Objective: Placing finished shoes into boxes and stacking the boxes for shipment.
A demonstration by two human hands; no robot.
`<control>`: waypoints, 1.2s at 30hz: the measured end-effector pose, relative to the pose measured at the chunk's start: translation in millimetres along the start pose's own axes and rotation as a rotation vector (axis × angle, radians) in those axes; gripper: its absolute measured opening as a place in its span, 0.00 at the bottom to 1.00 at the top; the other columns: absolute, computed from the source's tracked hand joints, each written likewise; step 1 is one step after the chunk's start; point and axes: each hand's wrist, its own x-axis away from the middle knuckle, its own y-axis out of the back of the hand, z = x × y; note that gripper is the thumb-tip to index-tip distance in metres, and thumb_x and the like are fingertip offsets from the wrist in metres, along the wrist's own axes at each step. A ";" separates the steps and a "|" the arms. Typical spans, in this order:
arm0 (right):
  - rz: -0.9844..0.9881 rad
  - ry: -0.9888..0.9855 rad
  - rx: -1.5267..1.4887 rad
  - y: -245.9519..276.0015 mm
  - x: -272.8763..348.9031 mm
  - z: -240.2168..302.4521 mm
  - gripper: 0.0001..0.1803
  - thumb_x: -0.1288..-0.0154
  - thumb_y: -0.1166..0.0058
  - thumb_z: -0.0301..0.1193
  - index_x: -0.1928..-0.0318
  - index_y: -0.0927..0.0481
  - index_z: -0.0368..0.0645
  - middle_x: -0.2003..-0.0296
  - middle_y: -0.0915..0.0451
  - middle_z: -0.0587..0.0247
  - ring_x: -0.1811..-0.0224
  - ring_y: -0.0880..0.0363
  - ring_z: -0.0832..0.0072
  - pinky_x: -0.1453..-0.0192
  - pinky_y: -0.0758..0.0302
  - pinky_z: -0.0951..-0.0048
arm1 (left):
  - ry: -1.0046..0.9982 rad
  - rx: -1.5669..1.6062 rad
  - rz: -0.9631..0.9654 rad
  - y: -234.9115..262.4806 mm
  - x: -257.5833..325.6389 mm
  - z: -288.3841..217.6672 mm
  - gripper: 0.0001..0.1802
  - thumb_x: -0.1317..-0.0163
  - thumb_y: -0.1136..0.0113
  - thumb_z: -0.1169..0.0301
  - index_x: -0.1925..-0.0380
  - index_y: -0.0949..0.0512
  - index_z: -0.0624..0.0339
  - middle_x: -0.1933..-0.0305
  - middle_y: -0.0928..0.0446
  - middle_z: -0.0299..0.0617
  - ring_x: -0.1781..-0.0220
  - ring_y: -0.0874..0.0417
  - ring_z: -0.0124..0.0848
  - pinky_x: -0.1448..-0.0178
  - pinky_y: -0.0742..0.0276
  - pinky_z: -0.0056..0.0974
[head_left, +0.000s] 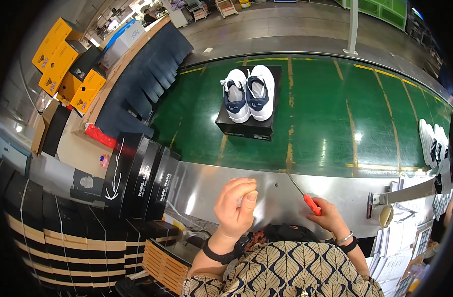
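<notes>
Gripping: the right hand (329, 218) is closed around a red-handled tool (312, 204), with the handle's end inside the fingers. Its slim metal shaft points up and leftward, away from the body, over the steel ledge (206, 184); the hold appears chosen to keep the tip clear of the person's clothing. The left hand (234, 208) is raised over the ledge, fingers curled and thumb alongside. Its palm is hidden, so whether anything is held there cannot be told.

Nearest the hands on the green belt (320, 143), though touched by neither, is a pair of white shoes (260, 104) with navy heels. They stand upright, side by side, on a black shoebox (244, 129), heels toward the person. The box presumably serves as a stand, keeping the pair together and off the belt surface.

Black boxes (120, 173) stand on end at the left, just beside the belt, likely for easy reach. Further white shoes (426, 143) sit at the belt's right end, well apart from the first pair.
</notes>
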 end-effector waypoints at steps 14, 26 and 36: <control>-0.329 -0.112 0.239 7.6 -9.8 -27.7 0.26 0.53 0.37 0.43 0.56 0.29 0.42 0.64 0.24 0.49 0.60 0.25 0.55 0.58 0.28 0.60 | 0.088 0.031 0.016 -6.1 -1.2 7.8 0.06 0.43 0.48 0.78 0.65 0.26 0.65 0.63 0.24 0.46 0.58 0.23 0.36 0.52 0.28 0.36; -0.725 -0.255 0.492 6.2 -13.9 -88.2 0.24 0.56 0.40 0.39 0.59 0.33 0.42 0.61 0.27 0.56 0.62 0.25 0.61 0.64 0.28 0.61 | 0.290 0.125 0.126 -18.3 45.5 29.3 0.10 0.41 0.46 0.80 0.60 0.31 0.66 0.61 0.28 0.45 0.63 0.27 0.30 0.55 0.28 0.32; -0.812 -0.016 0.361 -11.9 -23.9 -86.5 0.18 0.51 0.50 0.28 0.57 0.29 0.42 0.57 0.29 0.54 0.54 0.29 0.57 0.51 0.31 0.60 | 0.151 -0.076 0.479 -51.8 40.8 15.4 0.12 0.40 0.44 0.73 0.57 0.28 0.66 0.64 0.24 0.46 0.63 0.24 0.34 0.58 0.27 0.35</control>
